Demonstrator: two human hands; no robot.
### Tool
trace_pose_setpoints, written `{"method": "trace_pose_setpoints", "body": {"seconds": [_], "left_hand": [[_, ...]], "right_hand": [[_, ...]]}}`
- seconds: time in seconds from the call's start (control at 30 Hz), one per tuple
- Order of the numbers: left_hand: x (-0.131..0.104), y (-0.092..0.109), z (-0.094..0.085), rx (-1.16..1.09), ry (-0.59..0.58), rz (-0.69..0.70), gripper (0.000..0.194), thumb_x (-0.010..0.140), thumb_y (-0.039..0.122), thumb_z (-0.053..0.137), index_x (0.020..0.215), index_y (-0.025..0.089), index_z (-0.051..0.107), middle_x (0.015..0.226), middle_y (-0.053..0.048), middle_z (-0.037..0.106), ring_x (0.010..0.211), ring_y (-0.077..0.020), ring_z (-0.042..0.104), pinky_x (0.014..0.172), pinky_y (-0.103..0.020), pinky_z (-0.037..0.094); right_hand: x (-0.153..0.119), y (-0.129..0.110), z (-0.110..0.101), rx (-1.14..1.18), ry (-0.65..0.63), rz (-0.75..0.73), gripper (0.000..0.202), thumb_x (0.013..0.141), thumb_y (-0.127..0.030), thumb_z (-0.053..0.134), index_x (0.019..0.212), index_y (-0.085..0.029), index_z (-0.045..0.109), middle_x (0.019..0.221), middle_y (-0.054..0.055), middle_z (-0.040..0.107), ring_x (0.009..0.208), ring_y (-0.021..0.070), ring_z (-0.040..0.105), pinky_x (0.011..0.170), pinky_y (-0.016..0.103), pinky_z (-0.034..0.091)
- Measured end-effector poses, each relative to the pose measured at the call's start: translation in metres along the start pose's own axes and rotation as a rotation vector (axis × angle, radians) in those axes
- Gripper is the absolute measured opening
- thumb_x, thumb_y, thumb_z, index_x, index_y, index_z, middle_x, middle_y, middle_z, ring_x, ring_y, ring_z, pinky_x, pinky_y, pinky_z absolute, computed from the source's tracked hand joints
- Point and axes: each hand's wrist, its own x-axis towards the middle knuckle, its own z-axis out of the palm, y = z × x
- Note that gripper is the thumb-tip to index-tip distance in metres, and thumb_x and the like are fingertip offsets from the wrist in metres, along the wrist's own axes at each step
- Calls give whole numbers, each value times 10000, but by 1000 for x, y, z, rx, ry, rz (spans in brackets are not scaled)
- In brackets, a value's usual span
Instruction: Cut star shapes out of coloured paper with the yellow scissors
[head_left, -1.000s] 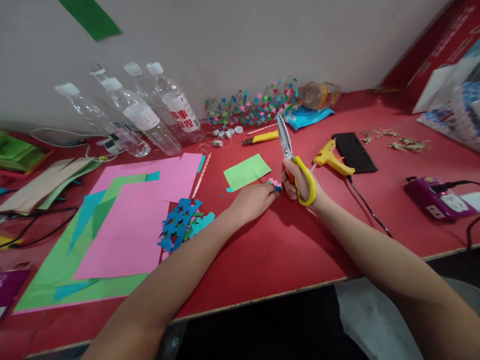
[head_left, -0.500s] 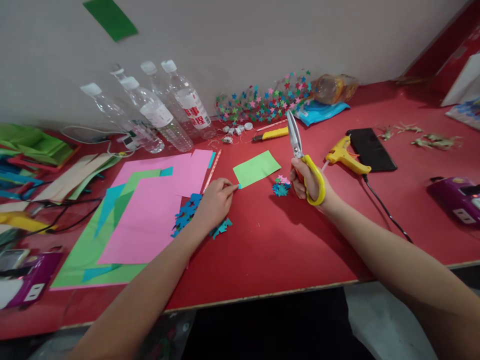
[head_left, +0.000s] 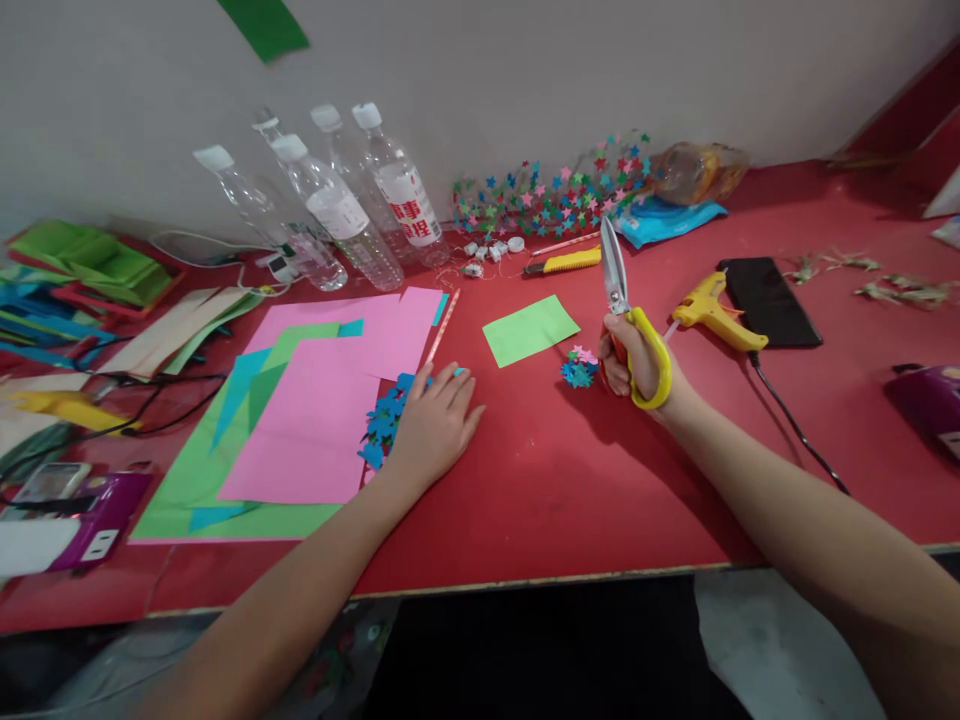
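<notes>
My left hand (head_left: 439, 420) lies palm down with its fingers apart, over the right side of a pile of blue paper scraps (head_left: 382, 425). A bit of blue shows by its fingertips. My right hand (head_left: 634, 355) grips yellow-handled scissors (head_left: 615, 270), blades pointing up and away from me. A green paper rectangle (head_left: 531, 330) lies flat on the red table between my hands, touched by neither. Just left of my right hand sits a small heap of blue and pink paper stars (head_left: 579, 370).
Pink and green sheets (head_left: 300, 430) spread at left. Clear bottles (head_left: 405, 190) stand by the wall, near a star-covered bottle (head_left: 547, 195) on its side. A yellow utility knife (head_left: 570, 262) lies behind the scissors. Right of them are a yellow glue gun (head_left: 716, 310) and a black phone-like slab (head_left: 772, 300).
My left hand has drawn back from the green rectangle's corner toward the blue scraps, and its fingers have spread. My right hand still holds the scissors. The view has shifted slightly.
</notes>
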Motion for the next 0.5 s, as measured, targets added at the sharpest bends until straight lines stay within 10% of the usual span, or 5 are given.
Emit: {"method": "trace_pose_setpoints", "body": {"seconds": [0.33, 0.5], "left_hand": [[63, -5, -3, -272, 124, -106, 260, 885, 267, 514, 1087, 134, 611, 1121, -142, 627, 1079, -256, 577, 984, -422, 449], [121, -26, 20, -334, -121, -302, 517, 646, 354, 755, 1080, 132, 583, 1145, -178, 578, 1146, -351, 514, 969, -488, 432]], "right_hand": [[-1, -1, 2, -32, -4, -6, 451, 806, -601, 580, 602, -210, 485, 312, -91, 332, 233, 71, 327, 279, 217, 291], [-2, -1, 1, -64, 9, -4, 434, 818, -590, 572, 622, -212, 490, 306, -92, 345, 226, 78, 329, 280, 226, 288]]}}
